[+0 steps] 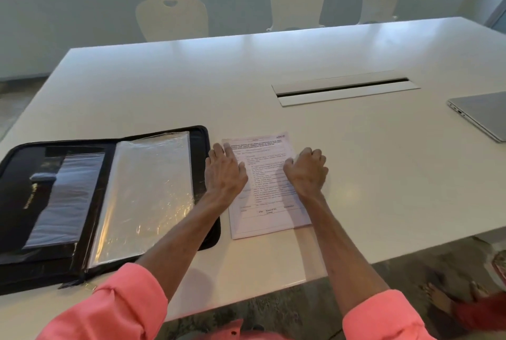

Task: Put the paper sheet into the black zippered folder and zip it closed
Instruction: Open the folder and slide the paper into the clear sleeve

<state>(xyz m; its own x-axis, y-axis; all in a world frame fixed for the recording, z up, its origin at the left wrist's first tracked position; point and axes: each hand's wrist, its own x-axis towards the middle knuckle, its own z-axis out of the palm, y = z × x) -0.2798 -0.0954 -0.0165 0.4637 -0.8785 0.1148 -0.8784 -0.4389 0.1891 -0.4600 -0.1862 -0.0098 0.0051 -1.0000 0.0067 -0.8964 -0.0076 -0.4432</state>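
White glossy bench [273, 66] before a windowed wall with three cream plastic chairs [172, 18]. At left, the black zippered folder [16, 175] lies open, clear plastic sleeves [147, 189] inside. Just beside it, the printed white paper sheet [269, 216] lies flat. Left hand [224, 172], its grip wide, presses the sheet's left edge; right hand [308, 170], fingers curled, rests on its right side, holding nothing. A closed grey laptop [484, 115] sits far right.

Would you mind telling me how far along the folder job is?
Done: the black zippered folder lies open on the white table. In hand: the left hand and right hand rest on the printed paper sheet beside it. Left: slip the sheet inside and zip shut.
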